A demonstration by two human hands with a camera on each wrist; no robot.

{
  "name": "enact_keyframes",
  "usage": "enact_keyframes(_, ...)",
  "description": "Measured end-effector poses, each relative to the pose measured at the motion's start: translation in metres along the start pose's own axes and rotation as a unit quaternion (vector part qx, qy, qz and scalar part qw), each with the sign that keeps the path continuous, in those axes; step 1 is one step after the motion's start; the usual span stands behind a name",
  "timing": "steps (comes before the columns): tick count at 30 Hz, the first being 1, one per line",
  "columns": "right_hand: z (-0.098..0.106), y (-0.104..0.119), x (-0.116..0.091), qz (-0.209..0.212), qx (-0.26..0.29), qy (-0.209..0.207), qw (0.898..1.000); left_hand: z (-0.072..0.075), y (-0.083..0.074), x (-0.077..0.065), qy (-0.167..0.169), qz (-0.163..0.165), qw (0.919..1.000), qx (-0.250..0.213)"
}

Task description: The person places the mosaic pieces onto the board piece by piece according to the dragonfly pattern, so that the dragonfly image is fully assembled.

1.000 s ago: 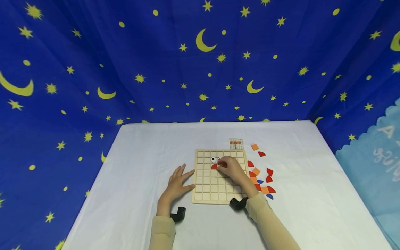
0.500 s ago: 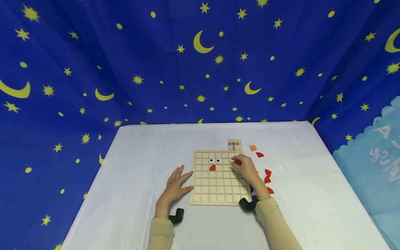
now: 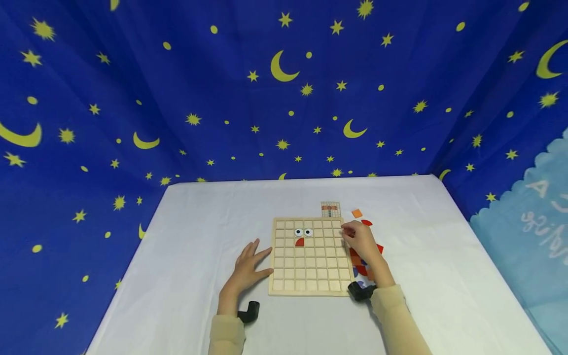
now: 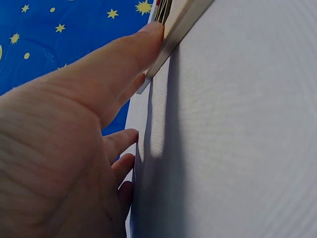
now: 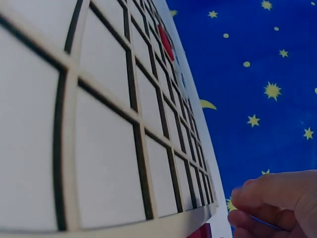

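While your left hand (image 3: 246, 268) lies flat on the counter (image 3: 199, 236), fingers straight and spread, its thumb tip presses the left edge of the wooden grid board (image 3: 309, 283); the left wrist view shows that contact plainly. That grip is wide and holds nothing.

Your right hand (image 3: 361, 241) sits at the board's right edge, near its upper right corner. Its fingers are curled in. The right wrist view shows a thin blue sliver between fingertips (image 5: 247, 198) and palm, but you cannot tell from it what the piece is, or whether it is truly pinched.

On the board: two round white eye pieces (image 3: 303, 232) side by side in the second row, left of your right hand. A red quarter-round piece (image 3: 300, 242) sits just below the left eye. All other cells show bare wood.

Right of the board, loose tiles lie on the counter: an orange square (image 3: 357, 213) off the upper right corner, red pieces (image 3: 379, 248) partly hidden behind your right hand. A small pattern card (image 3: 331, 209) lies just above the board's top edge, touching or nearly so.

Behind the counter hangs a blue cloth with yellow stars and moons (image 3: 284, 66).
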State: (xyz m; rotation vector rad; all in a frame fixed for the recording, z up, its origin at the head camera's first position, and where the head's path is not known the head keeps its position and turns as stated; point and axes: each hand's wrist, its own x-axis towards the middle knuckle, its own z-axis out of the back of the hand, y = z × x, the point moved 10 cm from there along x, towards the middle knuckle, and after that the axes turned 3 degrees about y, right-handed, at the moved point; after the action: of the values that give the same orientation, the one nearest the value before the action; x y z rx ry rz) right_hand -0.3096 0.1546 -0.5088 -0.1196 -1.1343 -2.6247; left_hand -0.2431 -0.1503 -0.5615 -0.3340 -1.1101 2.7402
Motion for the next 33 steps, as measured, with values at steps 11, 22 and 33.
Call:
enact_keyframes(11, -0.004, -0.014, -0.001, -0.021, -0.024, 0.039, 0.999, -0.001, -0.003, 0.002, -0.006, -0.01, 0.9999, -0.006)
enact_keyframes(22, -0.002, -0.032, -0.001, -0.061, -0.029, 0.055, 0.996, -0.002, -0.003, 0.0, -0.007, -0.01, 0.9999, 0.004)
enact_keyframes(33, -0.004, -0.031, -0.006, -0.056, -0.028, 0.046, 0.997, -0.001, -0.001, -0.005, -0.01, -0.008, 0.9999, -0.004)
